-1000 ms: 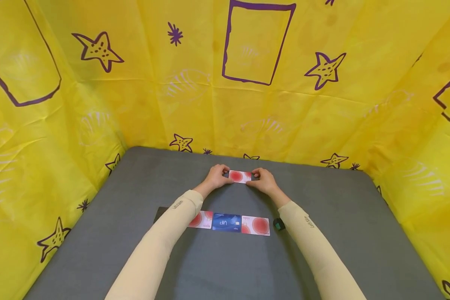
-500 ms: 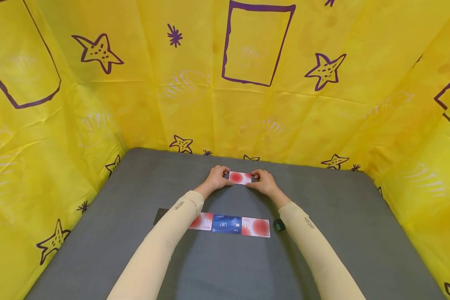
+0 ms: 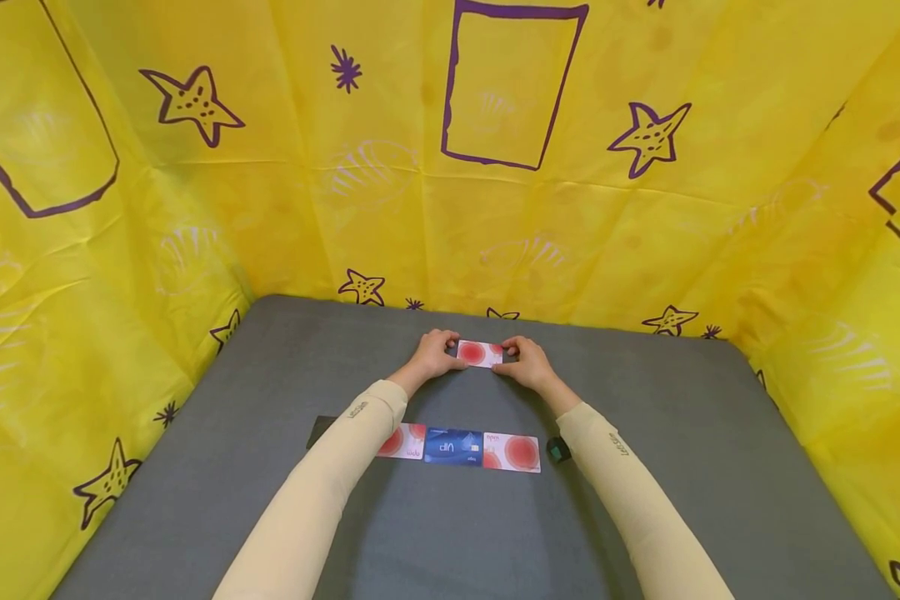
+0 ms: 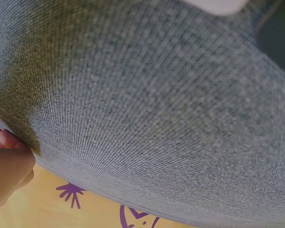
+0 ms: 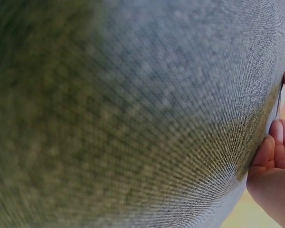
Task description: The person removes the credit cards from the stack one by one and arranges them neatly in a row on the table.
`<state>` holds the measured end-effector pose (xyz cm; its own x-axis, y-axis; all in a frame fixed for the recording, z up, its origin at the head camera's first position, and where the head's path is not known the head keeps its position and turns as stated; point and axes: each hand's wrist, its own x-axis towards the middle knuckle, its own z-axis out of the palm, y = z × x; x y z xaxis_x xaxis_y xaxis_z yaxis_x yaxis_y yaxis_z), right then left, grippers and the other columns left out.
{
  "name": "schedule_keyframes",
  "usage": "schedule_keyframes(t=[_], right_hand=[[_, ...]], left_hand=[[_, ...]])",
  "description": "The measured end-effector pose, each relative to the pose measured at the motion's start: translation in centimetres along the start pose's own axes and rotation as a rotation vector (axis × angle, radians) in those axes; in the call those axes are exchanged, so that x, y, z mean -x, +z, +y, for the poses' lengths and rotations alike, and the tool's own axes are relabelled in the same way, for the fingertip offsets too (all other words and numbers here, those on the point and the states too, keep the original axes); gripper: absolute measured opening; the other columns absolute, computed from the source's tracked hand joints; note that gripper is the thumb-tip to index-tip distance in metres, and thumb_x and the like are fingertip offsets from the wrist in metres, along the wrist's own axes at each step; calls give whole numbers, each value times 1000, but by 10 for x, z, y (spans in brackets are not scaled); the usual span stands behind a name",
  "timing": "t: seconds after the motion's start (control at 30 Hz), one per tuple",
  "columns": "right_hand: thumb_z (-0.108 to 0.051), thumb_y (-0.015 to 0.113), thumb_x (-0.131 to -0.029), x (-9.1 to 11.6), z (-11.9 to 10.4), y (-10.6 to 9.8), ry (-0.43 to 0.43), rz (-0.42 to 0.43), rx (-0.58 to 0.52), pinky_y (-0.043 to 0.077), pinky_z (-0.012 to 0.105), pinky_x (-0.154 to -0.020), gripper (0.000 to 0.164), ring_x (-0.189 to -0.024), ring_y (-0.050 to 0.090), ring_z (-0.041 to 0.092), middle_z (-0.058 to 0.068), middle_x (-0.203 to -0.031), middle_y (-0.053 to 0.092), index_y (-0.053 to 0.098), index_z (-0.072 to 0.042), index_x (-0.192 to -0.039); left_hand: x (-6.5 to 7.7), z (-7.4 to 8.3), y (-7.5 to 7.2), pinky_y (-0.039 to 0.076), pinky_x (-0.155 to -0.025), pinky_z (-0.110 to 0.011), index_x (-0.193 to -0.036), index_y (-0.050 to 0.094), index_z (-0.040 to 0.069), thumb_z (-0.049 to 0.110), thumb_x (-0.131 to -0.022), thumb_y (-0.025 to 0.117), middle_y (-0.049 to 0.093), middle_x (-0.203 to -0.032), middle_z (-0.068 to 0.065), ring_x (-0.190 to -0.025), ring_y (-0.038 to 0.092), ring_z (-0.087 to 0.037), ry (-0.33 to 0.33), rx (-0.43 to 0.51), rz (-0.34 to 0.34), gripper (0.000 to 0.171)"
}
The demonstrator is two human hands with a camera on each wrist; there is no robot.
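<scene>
Near the far side of the grey surface, a white card with red circles lies between both hands. My left hand holds its left end, thumb at the near corner and fingers at the far one. On the opposite end, my right hand grips it in the same manner. Dark patches show at both ends of the card, too small to make out. In the left wrist view only part of the left hand appears, at the edge. The right wrist view catches the right hand's curled fingers; the card is barely visible there.
Closer in, a row holds a red-and-white card, a blue VIP card and another red-and-white card. A black flat item is partly behind the left sleeve. A small dark object touches the right sleeve's outline. Yellow cloth walls surround the grey table.
</scene>
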<state>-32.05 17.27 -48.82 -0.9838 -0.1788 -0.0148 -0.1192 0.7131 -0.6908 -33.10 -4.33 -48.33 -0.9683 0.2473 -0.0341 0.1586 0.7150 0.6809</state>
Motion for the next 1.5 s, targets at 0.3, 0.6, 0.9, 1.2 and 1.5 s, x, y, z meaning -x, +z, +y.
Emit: schedule_keyframes(t=[0.3,0.6,0.9,1.2,1.5], right_hand=[[-19,79,-82,2,-1,0,0,11,-22,41,43,-94,48,-100,51,32,15,-106,59,56,1,-119],[-15,80,-81,4,-1,2,-12,34,-62,43,38,-86,48,-91,53,28,14,-102,62,54,0,-119],[-12,79,-80,6,-2,5,-14,48,-85,40,31,-76,48,-83,50,25,14,-99,63,53,0,-118],[-10,80,-78,9,0,5,-40,67,-102,39,32,-78,49,-87,50,27,14,-100,64,53,0,-119],[-7,81,-77,11,1,4,-77,81,-95,37,34,-79,52,-87,49,26,14,-100,65,53,0,-121]], left_hand=[[1,0,0,37,-100,-41,-129,59,1,21,-81,80,56,-113,-14,-114,45,-33,8,6,6,56],[2,0,2,41,-94,-38,-127,57,0,17,-80,81,58,-103,-11,-102,50,-28,19,52,32,55],[2,-1,4,46,-85,-33,-125,57,-1,12,-78,82,59,-94,-9,-88,53,-23,30,105,51,55],[4,-1,4,46,-86,-32,-126,56,0,10,-78,82,59,-94,-9,-89,53,-23,34,116,47,56],[7,0,1,46,-88,-34,-127,55,1,8,-76,83,60,-95,-8,-92,54,-24,61,95,47,58]])
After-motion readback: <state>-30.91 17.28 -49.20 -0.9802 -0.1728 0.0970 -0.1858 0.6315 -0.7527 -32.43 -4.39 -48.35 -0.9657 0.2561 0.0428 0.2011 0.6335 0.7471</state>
